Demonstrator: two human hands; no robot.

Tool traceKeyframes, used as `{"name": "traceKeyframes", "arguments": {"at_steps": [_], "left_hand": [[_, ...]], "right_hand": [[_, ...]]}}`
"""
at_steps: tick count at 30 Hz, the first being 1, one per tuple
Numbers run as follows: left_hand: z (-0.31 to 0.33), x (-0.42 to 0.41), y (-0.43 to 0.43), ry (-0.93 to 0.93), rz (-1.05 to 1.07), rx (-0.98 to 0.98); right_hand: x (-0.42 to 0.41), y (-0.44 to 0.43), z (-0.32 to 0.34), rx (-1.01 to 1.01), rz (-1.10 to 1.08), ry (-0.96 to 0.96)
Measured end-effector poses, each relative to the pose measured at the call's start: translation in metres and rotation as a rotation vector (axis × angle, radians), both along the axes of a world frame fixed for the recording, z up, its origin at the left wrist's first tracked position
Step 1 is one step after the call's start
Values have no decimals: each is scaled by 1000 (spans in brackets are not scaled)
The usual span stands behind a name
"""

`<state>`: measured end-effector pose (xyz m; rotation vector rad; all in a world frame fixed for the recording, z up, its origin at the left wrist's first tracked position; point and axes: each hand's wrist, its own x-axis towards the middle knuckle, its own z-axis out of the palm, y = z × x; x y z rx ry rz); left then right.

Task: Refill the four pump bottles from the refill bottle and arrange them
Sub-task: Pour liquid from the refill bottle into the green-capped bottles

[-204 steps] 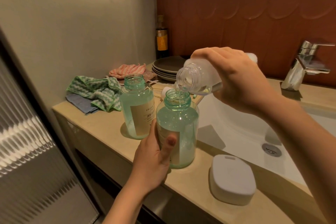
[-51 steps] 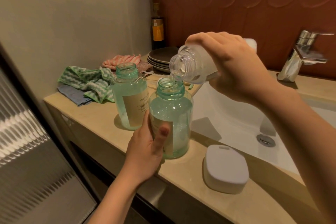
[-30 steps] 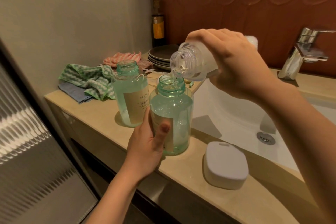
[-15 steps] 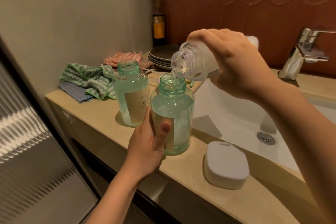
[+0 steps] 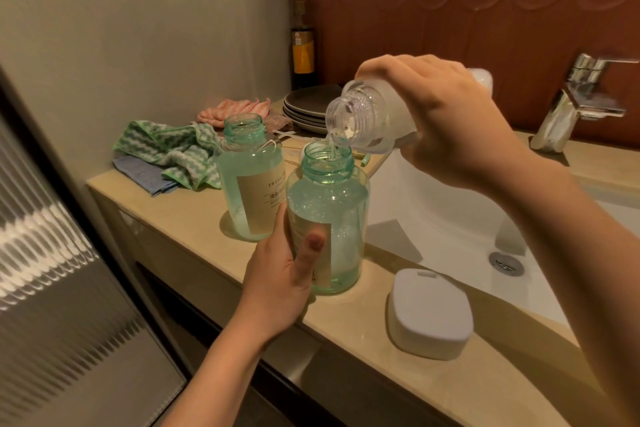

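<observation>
Two green glass bottles stand uncapped on the beige counter (image 5: 194,218). My left hand (image 5: 280,284) grips the nearer green bottle (image 5: 341,215) around its lower side; liquid fills it almost to the shoulder. My right hand (image 5: 446,125) holds the clear refill bottle (image 5: 367,121) tipped mouth-down over that neck, and a thin stream runs in. The second green bottle (image 5: 249,180), with a tan label, stands just behind to the left, nearly full. No pump tops are in sight.
A white soap box (image 5: 429,315) lies on the counter edge to the right. The white sink basin (image 5: 446,218) and chrome tap (image 5: 575,104) are right. Green, blue and pink cloths (image 5: 166,152), stacked dark plates (image 5: 308,104) and a dark bottle (image 5: 303,45) sit behind.
The liquid level in the nearer green bottle has risen while the refill bottle stays tipped over it. Both hands hold nearly the same pose.
</observation>
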<state>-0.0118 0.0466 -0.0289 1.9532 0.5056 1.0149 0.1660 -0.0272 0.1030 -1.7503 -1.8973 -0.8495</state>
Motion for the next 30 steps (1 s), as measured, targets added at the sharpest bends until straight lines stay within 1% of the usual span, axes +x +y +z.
{"name": "traceKeyframes", "arguments": {"at_steps": [30], "left_hand": [[-2,0,1,17,22,-2]], "right_hand": [[0,-1,2,-13,-8,-17]]}}
